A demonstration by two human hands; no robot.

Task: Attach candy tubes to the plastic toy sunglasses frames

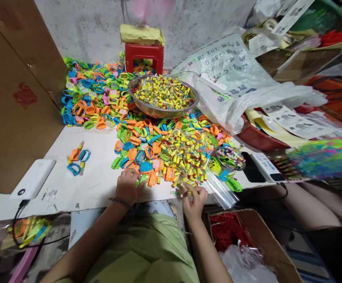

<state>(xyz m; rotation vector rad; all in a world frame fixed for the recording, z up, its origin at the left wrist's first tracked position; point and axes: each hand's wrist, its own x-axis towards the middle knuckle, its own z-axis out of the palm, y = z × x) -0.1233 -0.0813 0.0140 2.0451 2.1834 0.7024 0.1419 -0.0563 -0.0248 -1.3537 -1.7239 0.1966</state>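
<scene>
My left hand (128,186) is at the front edge of a heap of plastic toy watches (134,141) in orange, blue and green. Its thumb and fingers close around a green toy watch (142,180), partly hidden by the fingers. My right hand (195,201) pinches a thin small tube (175,192) just in front of a pile of clear tubes with yellow and red ends (185,153). Clear plastic bags (222,190) lie right of that hand. Apart on the left rest a few watches (74,169) with tubes beside them.
A metal bowl (165,112) full of tubes stands behind, before a red stool (144,49). A small dish (231,157), phone (252,167) and white box (267,167) lie right. A power bank (34,179) and cardboard box (17,94) bound the left. Another person's legs (309,204) show right.
</scene>
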